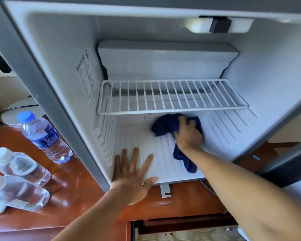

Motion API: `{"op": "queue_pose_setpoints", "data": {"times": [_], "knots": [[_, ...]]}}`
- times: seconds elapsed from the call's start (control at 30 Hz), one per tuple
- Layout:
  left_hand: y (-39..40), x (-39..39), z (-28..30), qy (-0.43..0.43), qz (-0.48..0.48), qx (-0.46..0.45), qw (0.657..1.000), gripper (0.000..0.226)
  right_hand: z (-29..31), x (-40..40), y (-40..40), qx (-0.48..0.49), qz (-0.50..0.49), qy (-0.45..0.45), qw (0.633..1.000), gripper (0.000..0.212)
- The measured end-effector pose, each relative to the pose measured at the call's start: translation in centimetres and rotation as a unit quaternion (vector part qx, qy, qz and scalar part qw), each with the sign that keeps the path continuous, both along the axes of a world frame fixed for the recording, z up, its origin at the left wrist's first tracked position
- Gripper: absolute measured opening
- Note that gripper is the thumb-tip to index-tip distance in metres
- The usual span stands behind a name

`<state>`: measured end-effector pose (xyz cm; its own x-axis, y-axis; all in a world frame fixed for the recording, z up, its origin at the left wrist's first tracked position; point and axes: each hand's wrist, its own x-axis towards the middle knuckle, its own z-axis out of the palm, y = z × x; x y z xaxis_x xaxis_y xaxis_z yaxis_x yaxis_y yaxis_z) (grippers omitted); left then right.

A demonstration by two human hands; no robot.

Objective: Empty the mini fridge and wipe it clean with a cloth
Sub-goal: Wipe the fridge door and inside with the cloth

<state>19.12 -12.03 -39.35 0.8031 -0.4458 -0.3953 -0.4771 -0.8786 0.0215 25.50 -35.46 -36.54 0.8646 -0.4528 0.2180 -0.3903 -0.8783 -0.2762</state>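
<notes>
A dark blue cloth [167,125] is bunched on the ribbed floor of the open mini fridge [163,153], just below the front edge of its white wire shelf [172,96], with one tail trailing toward the fridge's front lip. The right hand [188,134] presses down on the cloth, fingers curled into the fabric, blurred as if mid-stroke. The left hand [132,176] lies flat with fingers spread on the fridge floor near its front left corner, holding nothing, apparently bracing. No food or drink shows inside the fridge. Left of the fridge, three water bottles [43,136] sit on the reddish wooden table [80,188], one upright with a blue cap, two white-capped lying on their sides. The emptying appears done and wiping of the fridge floor is in hand; the next move likely calls for sweeping the cloth across the remaining ribs, then the walls and shelf.
</notes>
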Motion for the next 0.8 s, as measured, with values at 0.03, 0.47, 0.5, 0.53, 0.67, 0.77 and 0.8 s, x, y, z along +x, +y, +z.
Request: {"op": "queue_pose_setpoints", "data": {"times": [0.03,0.47,0.5,0.53,0.67,0.77,0.8], "knots": [[0.0,0.0,0.0,-0.003,0.003,-0.002,1.0,0.074,1.1,0.0,-0.3,0.098,-0.091,-0.037,0.99,0.051],[0.1,0.3,-0.6,0.0,0.007,-0.047,0.999,0.076,-1.5,-3.5,1.4,0.178,0.114,-0.057,0.976,0.05],[0.2,0.4,-0.6,-0.001,0.014,-0.072,0.997,0.081,-0.9,-4.1,2.0,0.238,0.167,-0.039,0.956,0.049],[0.3,0.3,-0.3,-0.008,0.03,-0.113,0.993,0.088,-0.4,-5.0,2.5,0.286,0.224,-0.011,0.932,0.052],[-1.0,0.4,2.0,-0.077,0.099,-0.313,0.941,0.115,-0.9,-9.1,2.8,0.315,0.159,-0.12,0.928,0.071],[-3.5,1.5,4.0,-0.138,0.048,-0.292,0.945,0.125,-2.9,-12.2,1.9,0.146,0.011,-0.167,0.975,0.066],[-4.7,2.1,4.2,-0.141,0.015,-0.248,0.958,0.127,-4.1,-12.8,1.7,0.117,0.013,-0.145,0.982,0.064]]}}
